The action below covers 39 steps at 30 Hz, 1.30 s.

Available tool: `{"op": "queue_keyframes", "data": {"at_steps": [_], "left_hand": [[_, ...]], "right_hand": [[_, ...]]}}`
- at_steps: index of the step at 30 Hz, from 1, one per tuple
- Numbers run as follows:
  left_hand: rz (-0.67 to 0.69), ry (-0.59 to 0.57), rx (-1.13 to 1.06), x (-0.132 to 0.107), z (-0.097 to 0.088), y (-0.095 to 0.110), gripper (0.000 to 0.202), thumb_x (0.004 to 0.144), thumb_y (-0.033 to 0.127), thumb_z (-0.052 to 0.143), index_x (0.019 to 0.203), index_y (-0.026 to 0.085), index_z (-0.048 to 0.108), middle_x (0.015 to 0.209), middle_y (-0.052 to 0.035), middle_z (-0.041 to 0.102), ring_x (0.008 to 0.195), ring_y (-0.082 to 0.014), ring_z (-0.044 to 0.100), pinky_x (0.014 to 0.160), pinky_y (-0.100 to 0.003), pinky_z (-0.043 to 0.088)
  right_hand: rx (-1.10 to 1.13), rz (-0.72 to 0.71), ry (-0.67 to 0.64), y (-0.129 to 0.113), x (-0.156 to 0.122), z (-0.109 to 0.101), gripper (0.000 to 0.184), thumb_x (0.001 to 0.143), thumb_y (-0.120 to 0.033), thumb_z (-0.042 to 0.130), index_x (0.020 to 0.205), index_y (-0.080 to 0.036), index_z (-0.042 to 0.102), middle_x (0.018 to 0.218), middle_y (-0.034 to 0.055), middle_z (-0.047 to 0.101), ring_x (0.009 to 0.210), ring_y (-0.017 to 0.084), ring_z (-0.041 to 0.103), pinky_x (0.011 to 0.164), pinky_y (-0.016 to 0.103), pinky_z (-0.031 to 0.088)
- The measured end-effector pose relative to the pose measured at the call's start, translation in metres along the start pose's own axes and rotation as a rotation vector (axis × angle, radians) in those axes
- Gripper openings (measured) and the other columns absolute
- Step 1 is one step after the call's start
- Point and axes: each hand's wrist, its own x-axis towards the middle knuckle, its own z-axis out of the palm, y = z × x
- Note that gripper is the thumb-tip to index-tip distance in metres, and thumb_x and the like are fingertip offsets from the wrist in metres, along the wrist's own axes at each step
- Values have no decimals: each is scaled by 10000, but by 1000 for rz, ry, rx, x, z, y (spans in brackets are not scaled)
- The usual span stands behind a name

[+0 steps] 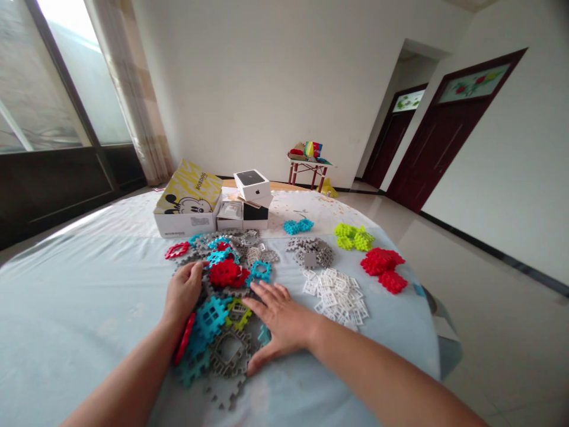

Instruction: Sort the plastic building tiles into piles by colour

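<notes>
A person's left hand (pixel 184 293) curls, its grip unclear, at the left side of a mixed heap of toothed pieces (pixel 224 274) on a blue-covered table (pixel 111 296); the right hand (pixel 284 317) spreads along the heap's right, left of white tiles (pixel 335 296).

The toothed pieces (pixel 211 317) are red, blue, lime and grey, the tablecloth (pixel 106 317) mostly pale blue.

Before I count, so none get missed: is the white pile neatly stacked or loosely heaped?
Loosely heaped: the white pile shows pieces overlapping at mixed angles on the tablecloth.
</notes>
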Motion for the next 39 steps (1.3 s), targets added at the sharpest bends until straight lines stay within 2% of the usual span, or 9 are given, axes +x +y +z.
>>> {"op": "queue_keyframes", "data": {"at_steps": [6, 11, 14, 17, 19, 22, 25, 33, 39], "left_hand": [[-29, 15, -37, 1, -2, 0, 429, 707, 478, 396, 830, 183, 683, 775, -36, 679, 820, -229, 595, 736, -298, 453], [-51, 42, -75, 3, -3, -5, 425, 712, 473, 404, 866, 189, 680, 789, -26, 679, 812, -222, 590, 732, -299, 450], [-97, 59, -139, 2, -5, -7, 422, 709, 465, 417, 877, 179, 678, 697, -13, 652, 714, -207, 573, 667, -297, 446], [-134, 94, -218, 0, -5, -9, 428, 712, 459, 418, 894, 167, 673, 711, -21, 648, 717, -203, 566, 664, -298, 443], [-143, 126, -257, -2, -1, -9, 451, 723, 463, 397, 916, 154, 663, 804, -42, 663, 790, -207, 575, 703, -298, 450], [-174, 160, -319, -8, 4, -5, 464, 730, 446, 369, 934, 136, 648, 920, -74, 660, 894, -211, 574, 774, -306, 449], [-208, 155, -363, -13, 6, 2, 433, 716, 414, 384, 926, 144, 650, 966, -74, 654, 942, -203, 567, 816, -308, 440], [-332, 161, -414, -6, -20, 20, 467, 659, 396, 429, 975, 127, 643, 1010, -92, 650, 878, -198, 572, 675, -304, 458], [-312, 173, -300, 18, -36, 17, 529, 647, 393, 424, 1014, 68, 622, 1001, -132, 643, 845, -196, 567, 621, -283, 428]], "right_hand": [[-41, 77, 36, 21, 32, -4, 1002, 542, -673, 652, 1360, -213, 303, 1455, 153, 201, 1329, 330, 163, 1061, 527, 125], [-63, 164, 195, 32, 37, -8, 710, 653, -506, 662, 1251, -179, 465, 1371, 157, 362, 1262, 294, 309, 1025, 477, 222], [-2, 160, 305, 25, 32, -10, 518, 720, -365, 617, 1201, -203, 510, 1306, 117, 442, 1209, 250, 378, 999, 431, 273], [37, 66, 401, 4, 29, -12, 413, 758, -294, 564, 1162, -212, 532, 1246, 85, 491, 1169, 215, 409, 996, 392, 278], [38, -54, 392, -14, 31, -10, 412, 770, -347, 561, 1161, -220, 529, 1243, 71, 493, 1167, 206, 402, 1000, 376, 272], [-11, -225, 291, -38, 38, -1, 541, 750, -501, 573, 1206, -222, 491, 1300, 76, 448, 1198, 221, 364, 1011, 390, 254], [-80, -272, 214, -48, 44, 8, 601, 753, -561, 552, 1222, -191, 476, 1294, 107, 459, 1207, 240, 349, 1018, 412, 236], [-58, -235, 257, -32, 39, 4, 383, 842, -524, 460, 1089, -257, 582, 1063, 33, 632, 1100, 199, 439, 1004, 423, 185], [-42, -206, 345, -19, 37, -6, 276, 832, -463, 520, 963, -256, 647, 1012, 21, 647, 1019, 194, 476, 931, 393, 262]]}}
